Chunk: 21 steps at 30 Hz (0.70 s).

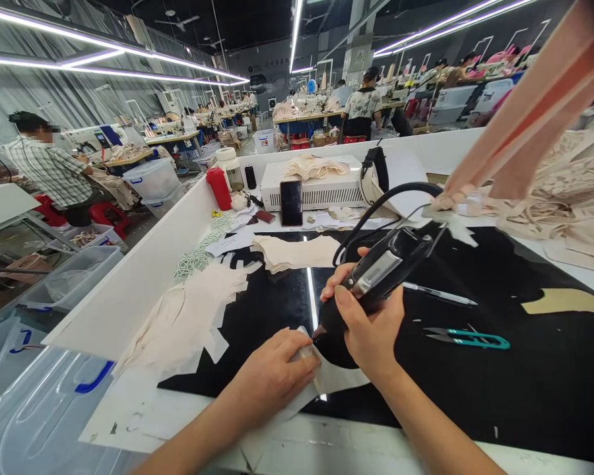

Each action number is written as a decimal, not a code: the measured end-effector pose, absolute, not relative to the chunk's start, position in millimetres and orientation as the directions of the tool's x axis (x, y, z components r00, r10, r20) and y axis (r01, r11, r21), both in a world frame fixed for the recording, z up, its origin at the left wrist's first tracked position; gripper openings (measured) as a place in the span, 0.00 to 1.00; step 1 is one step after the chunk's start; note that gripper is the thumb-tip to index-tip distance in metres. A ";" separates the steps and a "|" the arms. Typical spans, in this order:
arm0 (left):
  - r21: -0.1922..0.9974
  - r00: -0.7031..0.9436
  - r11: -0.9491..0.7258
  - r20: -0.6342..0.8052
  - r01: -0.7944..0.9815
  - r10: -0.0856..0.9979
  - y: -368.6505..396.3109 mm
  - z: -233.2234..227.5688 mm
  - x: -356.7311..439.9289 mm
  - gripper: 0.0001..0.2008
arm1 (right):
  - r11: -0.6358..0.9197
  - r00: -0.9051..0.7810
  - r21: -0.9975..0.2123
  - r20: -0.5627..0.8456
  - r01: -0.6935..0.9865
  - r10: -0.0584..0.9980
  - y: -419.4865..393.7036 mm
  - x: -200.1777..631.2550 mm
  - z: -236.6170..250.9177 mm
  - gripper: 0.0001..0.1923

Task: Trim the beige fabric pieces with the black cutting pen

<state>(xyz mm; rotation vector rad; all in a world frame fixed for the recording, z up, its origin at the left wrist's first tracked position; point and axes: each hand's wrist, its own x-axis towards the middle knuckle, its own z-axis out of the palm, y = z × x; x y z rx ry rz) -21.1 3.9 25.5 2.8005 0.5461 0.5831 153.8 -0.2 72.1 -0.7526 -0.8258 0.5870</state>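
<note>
My right hand [373, 330] is wrapped round a black corded handheld tool [376, 270] with a silver plate on its side. The tool tilts, its narrow tip pointing down and left beside my left fingertips. With fingers bent and close together, my left hand [280, 369] presses a pale fabric piece [344, 375] against the black work mat [475, 396]. Part of the fabric lies hidden under that hand. To the left is a pile of pale fabric pieces [185, 307], and a smaller fabric stack [297, 254] lies beyond the tool tip.
Teal thread snips [468, 338] and a pen [440, 293] lie right of my right hand. A phone [291, 203] leans against a white box [311, 181] at the back. Pink fabric strips [534, 119] hang at upper right. Other people sit at sewing stations beyond.
</note>
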 end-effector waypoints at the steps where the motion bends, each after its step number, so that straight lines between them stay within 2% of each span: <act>1: 0.287 0.846 -0.908 0.354 0.307 0.398 4.9 25.5 -22.1 0.11 | 0.604 0.552 -0.777 0.430 -0.175 0.714 1.1 153.6 72.4 0.21; 6: 0.270 0.824 -0.906 0.389 0.326 0.413 14.9 24.6 -24.6 0.12 | 0.586 0.548 -0.789 0.411 -0.188 0.729 2.7 153.5 73.5 0.24; 16: 0.287 0.855 -0.899 0.311 0.331 0.414 25.4 14.2 -29.3 0.13 | 0.597 0.525 -0.778 0.431 -0.196 0.734 0.0 149.5 70.5 0.24; 21: 0.256 0.860 -0.905 0.307 0.338 0.408 22.7 12.0 -31.8 0.13 | 0.585 0.529 -0.790 0.422 -0.185 0.736 1.8 147.9 69.2 0.25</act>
